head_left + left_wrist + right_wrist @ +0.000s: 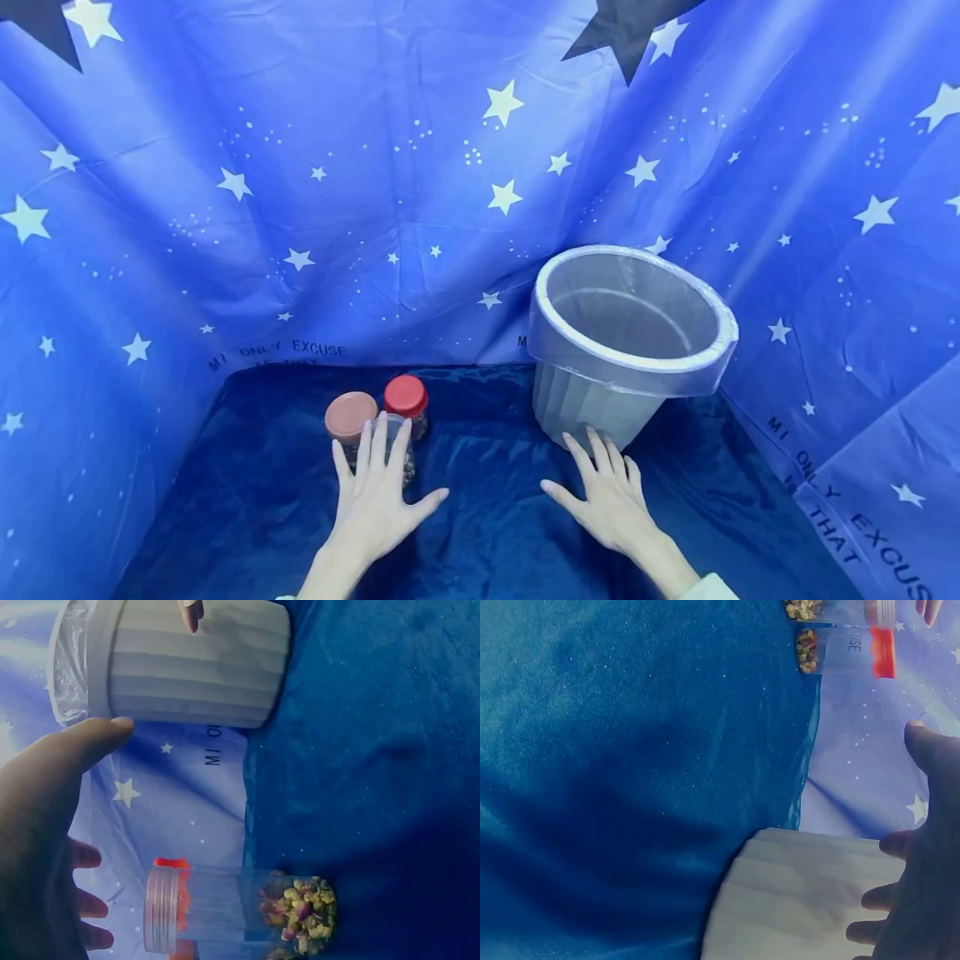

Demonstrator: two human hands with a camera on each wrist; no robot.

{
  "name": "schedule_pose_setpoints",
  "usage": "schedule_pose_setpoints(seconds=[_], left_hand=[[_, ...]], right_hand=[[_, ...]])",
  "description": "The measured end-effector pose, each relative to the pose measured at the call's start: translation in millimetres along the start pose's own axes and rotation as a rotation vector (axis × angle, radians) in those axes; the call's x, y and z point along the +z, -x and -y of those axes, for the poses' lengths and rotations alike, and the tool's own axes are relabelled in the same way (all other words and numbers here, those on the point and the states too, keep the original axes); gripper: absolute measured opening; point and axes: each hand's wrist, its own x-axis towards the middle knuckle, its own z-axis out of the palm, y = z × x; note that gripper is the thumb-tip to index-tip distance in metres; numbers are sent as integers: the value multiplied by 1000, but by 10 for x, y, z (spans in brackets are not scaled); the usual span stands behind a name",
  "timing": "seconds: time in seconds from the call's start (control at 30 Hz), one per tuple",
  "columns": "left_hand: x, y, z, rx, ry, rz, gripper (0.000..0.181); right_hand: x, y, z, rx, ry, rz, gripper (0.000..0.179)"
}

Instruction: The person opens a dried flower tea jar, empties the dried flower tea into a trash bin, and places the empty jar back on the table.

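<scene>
My left hand (372,507) is spread with straight fingers above a clear lidded jar (225,907). Dried flower buds (304,915) lie at the bottom of that jar; in the head view my fingers cover much of it. Close beside it stand a jar with a red lid (406,396) and one with an orange-brown lid (351,415). On the right, my right hand (611,507) is also spread, holding nothing, in front of a pale ribbed bin (592,408). Whether its fingertips touch the bin I cannot tell.
Clear plastic film (693,385) wraps the bin's rim and hangs down outside it. Dark blue cloth (480,533) covers the table. Blue star-printed curtains (420,183) rise behind and at both sides, close behind the bin.
</scene>
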Motion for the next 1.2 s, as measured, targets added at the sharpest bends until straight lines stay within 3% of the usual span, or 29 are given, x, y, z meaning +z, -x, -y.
schedule_pose_setpoints(seconds=[0.33, 0.57, 0.77, 0.83, 1.0, 1.2], left_hand=[[-59, -33, 84, -37, 61, -184, 87], [-34, -44, 179, -77, 115, -192, 86], [40, -8, 256, -88, 156, -289, 80], [61, 3, 275, -148, 186, -280, 75], [107, 40, 332, -334, 250, -176, 71], [230, 68, 438, -419, 262, -59, 74]], right_hand=[[-69, -88, -4, 1, -32, 14, 77], [-93, -154, -5, -13, -61, 26, 76], [-91, -184, -23, -85, -78, 58, 69], [-83, -194, -34, -120, -78, 68, 67], [-59, -245, -71, -223, -99, 78, 58], [-72, -322, -51, -253, -116, 112, 57]])
